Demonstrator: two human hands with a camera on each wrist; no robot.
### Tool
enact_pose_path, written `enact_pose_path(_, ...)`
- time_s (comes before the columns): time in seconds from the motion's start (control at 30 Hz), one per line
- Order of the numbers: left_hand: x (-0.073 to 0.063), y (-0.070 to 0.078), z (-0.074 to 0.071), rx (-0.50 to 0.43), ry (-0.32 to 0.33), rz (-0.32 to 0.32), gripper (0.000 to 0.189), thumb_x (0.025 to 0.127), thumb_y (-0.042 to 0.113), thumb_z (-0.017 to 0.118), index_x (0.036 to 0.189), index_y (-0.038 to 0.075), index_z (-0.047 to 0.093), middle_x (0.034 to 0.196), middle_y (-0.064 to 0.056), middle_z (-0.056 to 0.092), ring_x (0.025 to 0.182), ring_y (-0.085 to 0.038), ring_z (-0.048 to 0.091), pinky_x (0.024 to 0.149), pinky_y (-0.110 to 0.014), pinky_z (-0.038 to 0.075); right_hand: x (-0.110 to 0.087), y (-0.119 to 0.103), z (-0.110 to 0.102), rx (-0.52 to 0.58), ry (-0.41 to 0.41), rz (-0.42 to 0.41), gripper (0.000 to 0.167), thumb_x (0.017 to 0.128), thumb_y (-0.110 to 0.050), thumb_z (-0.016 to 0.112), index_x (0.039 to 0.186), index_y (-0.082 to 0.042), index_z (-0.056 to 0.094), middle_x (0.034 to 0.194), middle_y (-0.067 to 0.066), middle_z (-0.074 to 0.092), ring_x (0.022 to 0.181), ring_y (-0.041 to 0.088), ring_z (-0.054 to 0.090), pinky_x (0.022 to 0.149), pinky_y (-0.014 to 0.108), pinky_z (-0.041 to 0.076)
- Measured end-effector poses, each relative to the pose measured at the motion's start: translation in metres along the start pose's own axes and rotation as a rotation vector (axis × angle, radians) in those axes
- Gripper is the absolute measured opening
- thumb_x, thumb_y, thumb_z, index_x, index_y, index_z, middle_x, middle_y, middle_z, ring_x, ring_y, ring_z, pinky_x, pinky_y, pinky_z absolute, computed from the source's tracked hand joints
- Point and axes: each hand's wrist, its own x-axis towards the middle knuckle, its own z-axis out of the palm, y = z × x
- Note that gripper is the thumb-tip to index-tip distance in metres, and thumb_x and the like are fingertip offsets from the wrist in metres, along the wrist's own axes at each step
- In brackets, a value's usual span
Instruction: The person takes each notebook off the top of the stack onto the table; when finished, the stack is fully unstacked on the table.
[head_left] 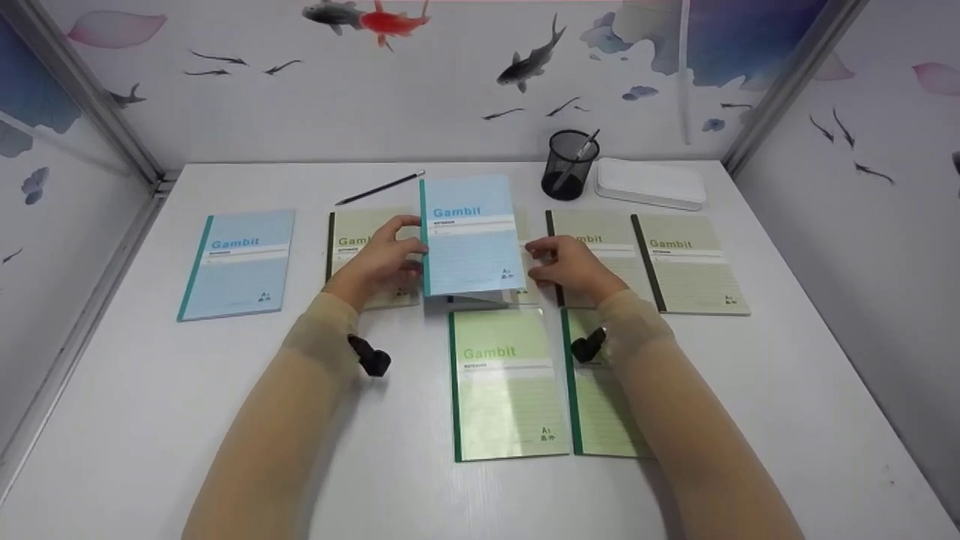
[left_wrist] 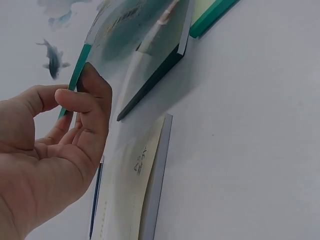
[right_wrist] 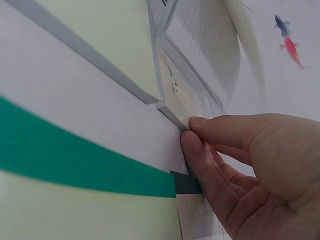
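Observation:
In the head view my left hand (head_left: 384,261) pinches a blue Gambit notebook (head_left: 472,259) by its green spine (left_wrist: 78,67). The notebook is raised and tilted over a beige notebook (head_left: 523,295), covering most of it. That beige notebook's dark spine (left_wrist: 150,86) shows in the left wrist view. My right hand (head_left: 576,266) pinches the right edge of the beige notebook between thumb and finger, as the right wrist view shows. Another beige notebook (head_left: 352,223) lies partly behind my left hand. Lined paper (right_wrist: 200,42) hangs above the beige cover in the right wrist view.
Two more beige notebooks (head_left: 697,274) lie to the right, one partly behind my right hand. Two green notebooks (head_left: 510,409) lie in front, and a blue one (head_left: 238,277) at far left. At the back are a pencil (head_left: 381,187), a mesh pen cup (head_left: 555,165) and a white case (head_left: 651,184).

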Motion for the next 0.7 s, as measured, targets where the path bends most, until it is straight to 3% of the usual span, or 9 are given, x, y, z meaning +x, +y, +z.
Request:
enact_pose_path(0.2,-0.022,0.003,-0.008,0.005,0.000,0.039,0.055,0.100,0.013,0.060,0.150,0.029,0.041,0.125,-0.012,0.064,0.089,-0.022,0.069,0.070,-0.028,0.055,0.000,0.002,0.000,-0.014,-0.005,-0.031,0.052,0.094,-0.009,0.073,0.144,-0.007,0.059,0.137,0.013,0.060,0.115,0.026,0.058,0.090,0.032,0.059)
enact_pose_path(0.5,-0.053,0.008,-0.020,-0.058,-0.012,0.140,0.054,0.103,0.014,0.057,0.151,0.027,0.038,0.119,-0.010,0.070,0.087,-0.020,0.073,0.070,-0.025,0.058,0.000,0.002,0.001,0.014,-0.008,0.023,0.054,0.094,-0.013,0.074,0.145,-0.011,0.058,0.137,0.008,0.059,0.118,0.025,0.055,0.096,0.034,0.058)
enact_pose_path(0.7,-0.075,0.007,-0.024,-0.077,-0.051,0.166,0.052,0.104,0.012,0.055,0.151,0.027,0.038,0.122,-0.010,0.070,0.088,-0.021,0.072,0.070,-0.026,0.058,-0.001,0.000,0.000,0.004,0.004,0.024,0.054,0.094,-0.014,0.074,0.145,-0.012,0.059,0.136,0.007,0.059,0.117,0.025,0.053,0.100,0.037,0.055)
